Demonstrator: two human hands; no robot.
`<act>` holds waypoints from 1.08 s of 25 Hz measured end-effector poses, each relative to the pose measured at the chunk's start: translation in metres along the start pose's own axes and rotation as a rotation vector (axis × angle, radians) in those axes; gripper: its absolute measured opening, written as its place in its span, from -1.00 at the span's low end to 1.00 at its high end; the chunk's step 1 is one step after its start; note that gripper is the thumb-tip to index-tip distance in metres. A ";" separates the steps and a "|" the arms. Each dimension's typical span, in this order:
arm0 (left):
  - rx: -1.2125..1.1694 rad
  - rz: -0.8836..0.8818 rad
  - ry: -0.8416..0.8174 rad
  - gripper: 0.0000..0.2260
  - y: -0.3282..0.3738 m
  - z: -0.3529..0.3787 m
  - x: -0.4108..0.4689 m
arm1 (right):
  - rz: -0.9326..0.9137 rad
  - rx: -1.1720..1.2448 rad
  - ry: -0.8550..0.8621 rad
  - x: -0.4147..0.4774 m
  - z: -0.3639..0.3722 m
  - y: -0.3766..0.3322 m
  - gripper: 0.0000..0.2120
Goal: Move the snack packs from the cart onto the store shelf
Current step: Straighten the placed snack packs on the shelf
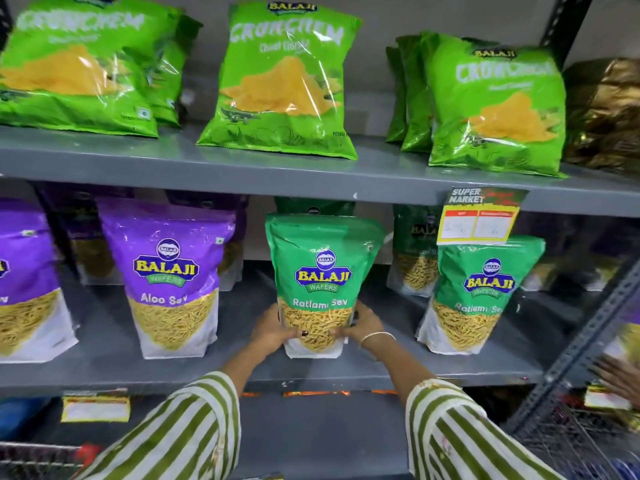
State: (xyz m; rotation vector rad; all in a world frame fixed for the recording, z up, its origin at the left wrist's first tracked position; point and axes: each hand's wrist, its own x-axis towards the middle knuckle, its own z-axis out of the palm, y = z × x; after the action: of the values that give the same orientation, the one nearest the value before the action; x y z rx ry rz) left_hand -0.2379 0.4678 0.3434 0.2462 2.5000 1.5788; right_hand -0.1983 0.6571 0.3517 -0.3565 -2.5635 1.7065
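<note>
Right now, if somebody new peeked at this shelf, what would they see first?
Probably the green Ratlami Sev pack in the middle of the lower shelf, standing upright with the left hand and right hand holding its bottom corners. Next, the purple Aloo Sev pack stands to its left. On the upper shelf, big bright green Crunchem bags line up in a row.

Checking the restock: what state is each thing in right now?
Green Ratlami Sev pouch: upright on grey metal shelf, gripped at base.
Left hand: closed on it.
Right hand: closed on it.
Purple Aloo Sev pouch: upright, untouched.
</note>
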 end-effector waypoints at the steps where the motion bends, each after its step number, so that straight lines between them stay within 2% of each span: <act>1: -0.007 0.003 0.003 -0.35 -0.002 -0.001 0.000 | 0.005 -0.007 -0.003 0.000 0.001 -0.001 -0.34; 6: -0.016 -0.010 0.035 -0.46 -0.008 0.001 0.002 | 0.010 -0.064 -0.018 0.001 0.001 0.000 -0.36; 15: 0.013 -0.026 0.011 -0.47 0.001 0.004 0.001 | 0.036 -0.041 -0.062 -0.003 -0.005 -0.003 -0.37; 19: 0.093 -0.061 -0.085 -0.46 -0.001 0.001 -0.003 | 0.061 -0.045 -0.059 -0.008 -0.017 0.002 -0.29; 21: 0.301 -0.192 -0.179 -0.47 -0.001 0.002 -0.006 | 0.108 -0.165 -0.029 -0.008 -0.030 0.007 -0.37; 23: 0.661 -0.324 -0.362 -0.63 0.017 0.009 -0.016 | 0.222 -0.453 -0.107 -0.010 -0.056 0.015 -0.64; 24: 0.787 -0.361 -0.437 -0.65 0.030 0.017 -0.021 | 0.310 -0.566 -0.156 -0.015 -0.072 0.018 -0.69; 26: 0.814 -0.328 -0.527 -0.62 0.056 0.044 -0.023 | 0.465 -0.746 -0.130 -0.027 -0.113 0.033 -0.60; 27: 0.694 -0.270 -0.559 -0.65 0.068 0.062 -0.022 | 0.520 -0.770 -0.032 -0.033 -0.136 0.041 -0.54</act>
State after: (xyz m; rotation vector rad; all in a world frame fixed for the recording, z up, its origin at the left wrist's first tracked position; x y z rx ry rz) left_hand -0.1986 0.5458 0.3796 0.3547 2.3748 0.4132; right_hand -0.1376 0.7880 0.3702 -1.0977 -3.2460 0.6820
